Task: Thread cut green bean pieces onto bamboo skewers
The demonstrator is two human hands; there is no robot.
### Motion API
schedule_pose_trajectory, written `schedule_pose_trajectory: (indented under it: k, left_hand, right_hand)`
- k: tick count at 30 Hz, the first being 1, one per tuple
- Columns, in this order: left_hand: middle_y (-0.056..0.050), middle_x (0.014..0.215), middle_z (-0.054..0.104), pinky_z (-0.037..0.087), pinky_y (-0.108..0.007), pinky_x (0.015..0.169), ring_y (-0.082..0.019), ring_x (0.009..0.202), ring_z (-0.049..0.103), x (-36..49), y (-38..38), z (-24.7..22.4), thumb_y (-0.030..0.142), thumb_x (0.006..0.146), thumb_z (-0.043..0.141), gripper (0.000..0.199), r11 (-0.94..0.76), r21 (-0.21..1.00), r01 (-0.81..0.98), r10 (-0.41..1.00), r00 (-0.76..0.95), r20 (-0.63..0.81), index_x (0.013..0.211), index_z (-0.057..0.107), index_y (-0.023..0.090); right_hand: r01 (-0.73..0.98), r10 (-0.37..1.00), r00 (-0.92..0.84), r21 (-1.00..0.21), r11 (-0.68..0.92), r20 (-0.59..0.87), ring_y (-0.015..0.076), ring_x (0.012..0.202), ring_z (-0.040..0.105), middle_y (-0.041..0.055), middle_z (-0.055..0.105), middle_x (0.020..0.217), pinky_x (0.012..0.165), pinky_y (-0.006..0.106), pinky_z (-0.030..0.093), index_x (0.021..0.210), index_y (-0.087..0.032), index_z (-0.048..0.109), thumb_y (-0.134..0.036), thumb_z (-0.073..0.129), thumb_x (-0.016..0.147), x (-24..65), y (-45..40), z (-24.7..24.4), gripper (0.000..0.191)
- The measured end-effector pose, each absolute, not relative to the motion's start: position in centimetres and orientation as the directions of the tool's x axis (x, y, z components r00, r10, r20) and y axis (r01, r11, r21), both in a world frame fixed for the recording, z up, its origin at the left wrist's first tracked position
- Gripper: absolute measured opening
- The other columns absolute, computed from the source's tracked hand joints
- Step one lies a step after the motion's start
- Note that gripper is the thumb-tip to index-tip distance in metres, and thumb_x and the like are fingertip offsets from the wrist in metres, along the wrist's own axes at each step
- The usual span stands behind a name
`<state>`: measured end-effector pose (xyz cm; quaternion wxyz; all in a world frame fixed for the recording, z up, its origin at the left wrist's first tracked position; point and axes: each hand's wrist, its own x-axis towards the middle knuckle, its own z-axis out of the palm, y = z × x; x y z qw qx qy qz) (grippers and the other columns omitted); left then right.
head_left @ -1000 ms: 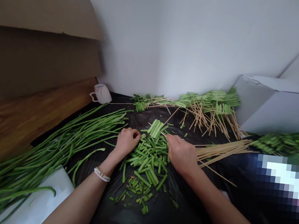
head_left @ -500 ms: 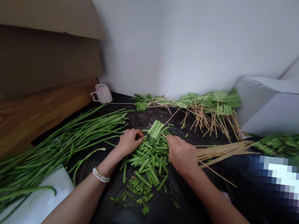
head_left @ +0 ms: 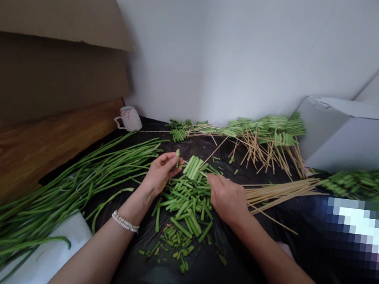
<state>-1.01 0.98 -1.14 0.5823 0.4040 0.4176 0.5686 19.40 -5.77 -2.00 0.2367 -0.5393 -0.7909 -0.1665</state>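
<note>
My left hand [head_left: 162,171], with a beaded bracelet at the wrist, pinches one short green bean piece [head_left: 177,158] upright between thumb and fingers. My right hand [head_left: 226,196] is closed around a thin wooden skewer [head_left: 203,174]. Several bean pieces [head_left: 192,167] sit threaded side by side on that skewer, between my two hands. The skewer's tip points left, close to the piece in my left hand. Below both hands lies a loose pile of cut bean pieces [head_left: 187,205], with smaller scraps [head_left: 178,241] nearer to me.
Long whole beans [head_left: 104,169] spread at the left, partly over a white board [head_left: 56,254]. Bare skewers [head_left: 282,193] lie right. Filled skewers [head_left: 266,125] are heaped along the wall beside a white box [head_left: 334,131]. A mug [head_left: 130,118] stands back left near a cardboard box [head_left: 48,62].
My left hand has risen from the pile with a bean piece in its fingers. My right hand has shifted slightly left and down, moving the loaded skewer with it.
</note>
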Motion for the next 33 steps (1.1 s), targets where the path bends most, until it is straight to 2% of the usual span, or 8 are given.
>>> schedule_pose_trajectory:
  k: [4,7,14,29,33]
  left_hand:
    - [-0.006,0.088,0.073,0.053,-0.027,0.084,-0.013,0.086,0.068,-0.94,1.04,-1.17,0.017,0.068,0.077,0.024,0.132,0.887,-0.442,0.991,0.081,-0.108,0.090,0.067,0.013]
    - [-0.008,0.091,0.073,0.052,-0.027,0.088,-0.014,0.089,0.068,-0.82,0.94,-1.10,0.012,0.071,0.075,0.022,0.147,0.868,-0.474,0.987,0.124,-0.099,0.092,0.069,0.012]
    - [-0.008,0.091,0.074,0.053,-0.027,0.088,-0.013,0.084,0.068,-0.74,0.69,-0.99,0.009,0.074,0.071,0.018,0.154,0.861,-0.486,0.985,0.140,-0.097,0.091,0.071,0.012]
    - [-0.010,0.088,0.075,0.054,-0.028,0.084,-0.015,0.079,0.069,-0.85,0.78,-0.84,0.013,0.062,0.081,0.027,0.134,0.878,-0.460,0.988,0.133,-0.081,0.088,0.073,0.011]
    - [-0.009,0.088,0.075,0.054,-0.028,0.084,-0.015,0.081,0.069,-0.93,0.84,-1.13,0.016,0.059,0.084,0.031,0.109,0.901,-0.420,0.989,0.136,-0.055,0.088,0.074,0.011]
  right_hand:
    - [0.927,0.771,-0.321,0.014,0.376,0.549,0.0118,0.064,0.053,0.0002,0.064,0.078,0.057,0.027,0.027,0.100,-0.020,0.065,-0.015,0.041,0.090,19.29,-5.88,-2.02,0.026]
    - [0.930,0.779,-0.313,0.011,0.367,0.543,0.0118,0.063,0.053,0.0001,0.064,0.077,0.057,0.027,0.026,0.099,-0.020,0.065,-0.015,0.042,0.089,19.26,-5.89,-2.02,0.026]
    - [0.931,0.776,-0.312,0.014,0.364,0.548,0.0123,0.063,0.054,-0.0003,0.064,0.077,0.057,0.027,0.026,0.098,-0.020,0.065,-0.014,0.044,0.088,19.27,-5.85,-2.03,0.024]
    - [0.932,0.779,-0.306,0.004,0.363,0.548,0.0129,0.064,0.054,0.0004,0.064,0.077,0.057,0.027,0.025,0.099,-0.020,0.065,-0.016,0.044,0.089,19.25,-5.85,-2.11,0.024]
    - [0.937,0.796,-0.293,-0.008,0.349,0.529,0.0128,0.063,0.054,0.0004,0.063,0.075,0.056,0.028,0.024,0.094,-0.020,0.065,-0.014,0.044,0.088,19.10,-5.89,-2.21,0.022]
